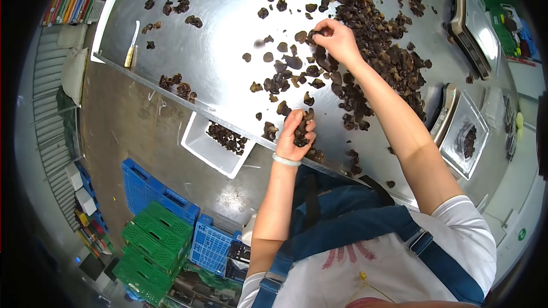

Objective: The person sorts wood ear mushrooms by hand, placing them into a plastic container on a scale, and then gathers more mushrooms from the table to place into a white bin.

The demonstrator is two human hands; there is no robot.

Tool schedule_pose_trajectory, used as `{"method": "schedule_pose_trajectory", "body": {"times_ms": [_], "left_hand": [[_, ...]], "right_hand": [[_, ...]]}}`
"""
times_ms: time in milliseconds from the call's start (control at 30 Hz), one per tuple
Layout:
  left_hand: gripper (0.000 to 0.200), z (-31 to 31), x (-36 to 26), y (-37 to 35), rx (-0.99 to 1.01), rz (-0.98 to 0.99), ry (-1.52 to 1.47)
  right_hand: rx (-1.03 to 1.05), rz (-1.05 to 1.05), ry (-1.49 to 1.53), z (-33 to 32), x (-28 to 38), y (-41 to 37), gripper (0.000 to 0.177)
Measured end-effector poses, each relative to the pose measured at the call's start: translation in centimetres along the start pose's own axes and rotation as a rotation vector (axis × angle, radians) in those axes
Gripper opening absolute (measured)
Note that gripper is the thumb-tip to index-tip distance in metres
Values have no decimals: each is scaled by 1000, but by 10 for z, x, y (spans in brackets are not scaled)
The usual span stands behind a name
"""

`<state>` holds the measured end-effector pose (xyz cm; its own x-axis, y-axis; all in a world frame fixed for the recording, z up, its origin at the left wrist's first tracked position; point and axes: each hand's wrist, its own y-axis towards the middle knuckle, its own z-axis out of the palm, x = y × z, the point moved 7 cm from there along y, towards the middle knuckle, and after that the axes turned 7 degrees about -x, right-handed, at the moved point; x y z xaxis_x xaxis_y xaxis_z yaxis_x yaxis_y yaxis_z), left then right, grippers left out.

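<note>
Dark brown wood ear mushrooms are spread over a shiny metal table, thickest in a large heap on the right. Near the table's front edge, my left hand, with a pale bracelet at the wrist, curls its fingers round several wood ear mushrooms. Farther up, beside the heap, my right hand pinches one dark wood ear mushroom between thumb and fingers. Between the hands lie loose single pieces.
Below the table edge, a white bin contains mushroom pieces. A knife lies at the table's left. Two scales stand on the right, the nearer beside a clear tray. Green crates and blue pallets occupy the floor.
</note>
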<state>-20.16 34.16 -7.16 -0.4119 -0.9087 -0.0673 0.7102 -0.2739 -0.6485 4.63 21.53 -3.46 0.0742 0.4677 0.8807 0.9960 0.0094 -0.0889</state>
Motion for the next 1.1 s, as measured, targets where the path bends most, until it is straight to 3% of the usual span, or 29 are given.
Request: {"method": "schedule_pose_trajectory", "body": {"times_ms": [67,133,200,267,400,467,567,633,700,733,833,933,1033,1067,1100], "left_hand": [[9,10,-18,7,-11,55,84],[9,24,-40,19,-105,121,276],[10,42,-62,30,-236,219,444],[12,55,-85,46,-288,353,662],[13,77,-106,69,-226,360,785],[10,78,-110,75,-194,321,754],[13,75,-95,77,-70,250,537],[22,64,-76,76,-27,174,463],[37,57,-49,67,-40,55,306],[44,56,-33,62,-86,-14,238],[57,31,4,62,-17,-141,5],[50,16,15,45,26,-71,-20],[25,8,11,19,24,-44,-91],[20,7,9,9,85,-75,-113],[17,1,8,-1,4,-6,-135]], "right_hand": [[-48,-382,-202,3,8,12,22],[90,-573,-444,28,20,14,31],[276,-536,-548,53,21,7,36],[234,-665,-480,67,19,6,31],[247,-627,-438,66,17,11,28],[147,-403,-124,45,11,14,27],[49,-276,177,-7,52,-12,22],[239,-270,184,-13,73,-50,20],[201,-641,-4,-7,84,-89,25],[319,-635,-206,1,79,-100,24],[300,-684,-364,-6,89,-127,21],[355,-692,-420,-13,105,-150,20],[462,-462,-154,-25,111,-166,25],[390,-485,-102,-30,105,-173,25],[347,-491,-77,-35,106,-179,23]]}}
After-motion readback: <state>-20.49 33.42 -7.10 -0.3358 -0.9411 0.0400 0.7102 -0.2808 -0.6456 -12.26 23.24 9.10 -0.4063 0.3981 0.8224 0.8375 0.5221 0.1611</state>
